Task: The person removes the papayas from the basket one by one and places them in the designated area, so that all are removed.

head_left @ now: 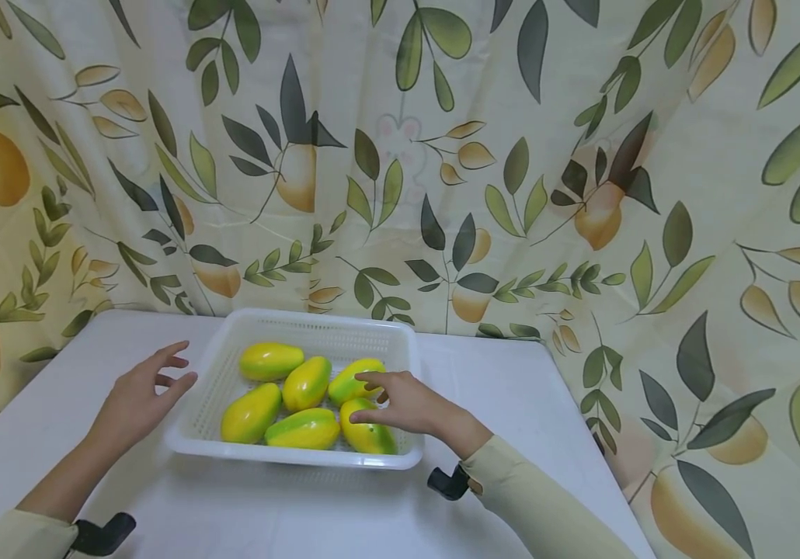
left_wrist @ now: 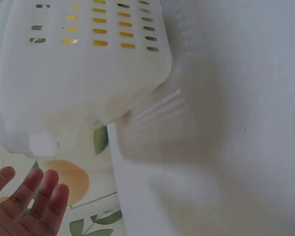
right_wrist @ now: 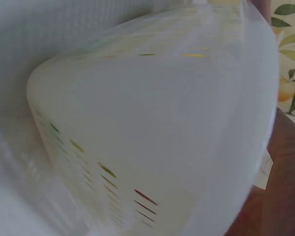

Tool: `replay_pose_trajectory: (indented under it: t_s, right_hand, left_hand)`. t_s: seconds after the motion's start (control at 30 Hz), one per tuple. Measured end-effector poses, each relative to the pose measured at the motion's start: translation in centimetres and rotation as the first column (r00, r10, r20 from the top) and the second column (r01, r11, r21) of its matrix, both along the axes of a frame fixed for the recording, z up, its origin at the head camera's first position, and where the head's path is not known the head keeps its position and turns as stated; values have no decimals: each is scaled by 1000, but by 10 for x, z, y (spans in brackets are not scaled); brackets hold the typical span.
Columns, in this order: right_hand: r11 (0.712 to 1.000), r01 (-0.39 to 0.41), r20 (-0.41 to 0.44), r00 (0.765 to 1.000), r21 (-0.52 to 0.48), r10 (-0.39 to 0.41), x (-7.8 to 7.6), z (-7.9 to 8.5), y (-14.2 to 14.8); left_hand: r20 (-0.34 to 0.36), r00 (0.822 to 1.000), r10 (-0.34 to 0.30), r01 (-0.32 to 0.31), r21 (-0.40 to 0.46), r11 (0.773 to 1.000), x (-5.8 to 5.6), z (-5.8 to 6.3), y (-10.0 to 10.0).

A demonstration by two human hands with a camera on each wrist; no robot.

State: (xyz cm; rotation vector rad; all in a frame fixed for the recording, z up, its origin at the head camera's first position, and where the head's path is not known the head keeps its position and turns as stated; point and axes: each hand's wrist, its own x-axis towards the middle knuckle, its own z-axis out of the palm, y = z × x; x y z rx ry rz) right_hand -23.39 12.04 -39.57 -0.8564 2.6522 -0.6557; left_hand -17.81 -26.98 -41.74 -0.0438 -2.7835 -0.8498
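Six glossy yellow-green fruits (head_left: 307, 383) lying on sides, clustered inside white perforated plastic basket (head_left: 295, 456).

Pale khaki sleeves (head_left: 540, 497) end beside chunky black wrist-worn devices (head_left: 447, 483) with angled housings.

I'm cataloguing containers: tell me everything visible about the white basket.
The white basket looks like plastic: rectangular, with rounded corners, a smooth rim and translucent-looking walls pierced by rows of slots. It stands upright on the white table, holding six glossy yellow-green fruits. The right hand reaches over its right side; the left hand hovers beside it. Whether either touches it is unclear.
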Motion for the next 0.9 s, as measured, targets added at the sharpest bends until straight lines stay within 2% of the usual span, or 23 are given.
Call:
replay_pose_trajectory:
  t_s: [0.23, 0.43, 0.57, 0.7, 0.8, 0.9]
  right_hand:
    - [1000, 19, 62, 998, -3, -19, -2, 3, -3]
    - [1000, 25, 100, 995, 3, -25, -4, 5, -6]
    - [999, 35, 104, 994, 10, -36, -5, 4, -8]
    - [999, 53, 104, 993, 12, -54, -6, 4, -10]
    - [998, 63, 107, 992, 17, -65, -6, 4, -13]
    - [996, 83, 108, 991, 29, -85, -6, 5, -14]
  left_hand:
    - [93, 995, 27, -32, 62, 998, 1, -6, -2]
    - [196, 980, 32, -55, 114, 992, 4, -8, -3]
    - [271, 962, 16, -64, 168, 984, 6, -10, -4]
    - [348, 937, -23, -71, 253, 965, 6, -13, -5]
    - [383, 922, -52, -75, 309, 948, 6, -14, -5]
    - [399, 914, -69, -78, 341, 937, 5, -14, -5]
